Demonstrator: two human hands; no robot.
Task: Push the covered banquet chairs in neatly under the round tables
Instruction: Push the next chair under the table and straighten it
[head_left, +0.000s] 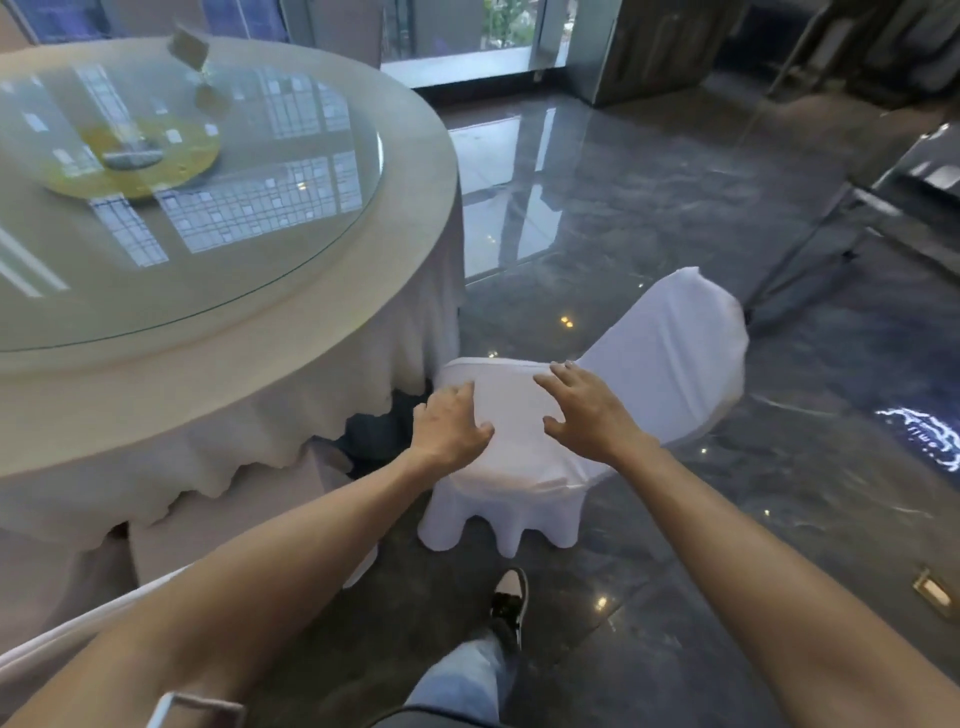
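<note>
A banquet chair in a white cover (670, 358) stands on the dark floor just right of the round table (291, 343), which wears a cream cloth. The chair's front edge is near the table skirt and its backrest leans away to the right. My left hand (449, 426) lies flat on the left part of the seat with fingers spread. My right hand (587, 405) hovers over or rests on the right part of the seat, fingers apart. Neither hand grips the fabric.
The table carries a glass turntable (197, 171) with a small card stand (189, 47). A second white chair back (57, 644) shows at the lower left. My shoe (511, 597) is on the glossy marble floor. Dark metal frames (810, 260) stand at the right.
</note>
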